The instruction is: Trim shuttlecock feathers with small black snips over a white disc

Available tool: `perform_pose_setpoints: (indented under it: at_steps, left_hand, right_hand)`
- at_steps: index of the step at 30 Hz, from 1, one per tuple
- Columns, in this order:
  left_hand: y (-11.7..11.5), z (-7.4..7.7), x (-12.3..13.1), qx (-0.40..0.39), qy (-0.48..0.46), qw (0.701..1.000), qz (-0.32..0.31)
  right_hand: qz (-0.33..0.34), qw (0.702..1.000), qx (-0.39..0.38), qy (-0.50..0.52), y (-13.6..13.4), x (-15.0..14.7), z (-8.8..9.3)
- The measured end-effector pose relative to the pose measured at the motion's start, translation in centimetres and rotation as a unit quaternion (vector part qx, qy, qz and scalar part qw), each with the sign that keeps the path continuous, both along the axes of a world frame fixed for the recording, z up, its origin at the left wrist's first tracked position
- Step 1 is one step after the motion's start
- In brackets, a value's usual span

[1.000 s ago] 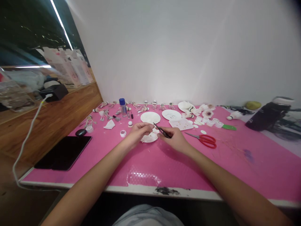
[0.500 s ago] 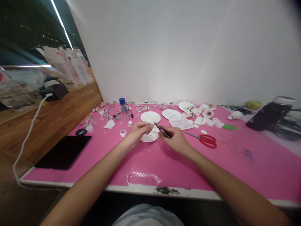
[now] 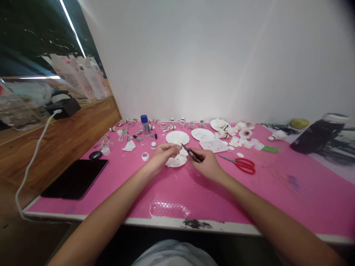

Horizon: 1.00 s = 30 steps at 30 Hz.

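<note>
The small black tool [image 3: 192, 154] in the right hand [image 3: 206, 164] slants forward-left, tip away from the wrist.

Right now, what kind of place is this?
Probably a craft workbench: a small black tool in the right hand, a feathered shuttlecock, red-handled scissors and white paper discs on a pink mat.

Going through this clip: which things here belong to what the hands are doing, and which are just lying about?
In use:
left hand; right hand; small black pointed tool, held in the right hand; torn white paper disc, under both hands.

Lying about:
red-handled scissors; blue-capped bottle; shuttlecock; black tablet; computer mouse.
</note>
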<state>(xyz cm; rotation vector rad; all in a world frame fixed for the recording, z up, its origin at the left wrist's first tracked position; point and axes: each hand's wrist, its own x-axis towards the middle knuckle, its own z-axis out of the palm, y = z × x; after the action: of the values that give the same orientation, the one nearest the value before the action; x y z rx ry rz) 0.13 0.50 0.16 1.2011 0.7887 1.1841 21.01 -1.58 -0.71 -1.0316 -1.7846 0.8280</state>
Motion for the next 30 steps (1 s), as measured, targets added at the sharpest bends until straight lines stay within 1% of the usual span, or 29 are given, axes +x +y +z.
perform_pose_setpoints:
  at_steps: [12, 30]
  left_hand:
    - [0.24, -0.41, -0.07, 0.006, -0.004, 1.000, 0.009]
    - [0.14, -0.29, -0.11, 0.012, 0.001, 1.000, 0.016]
  right_hand:
    - [0.001, 1.000, 0.001, 0.002, 0.09, 0.08, -0.10]
    - [0.010, 1.000, -0.013, 0.007, -0.10, -0.01, 0.14]
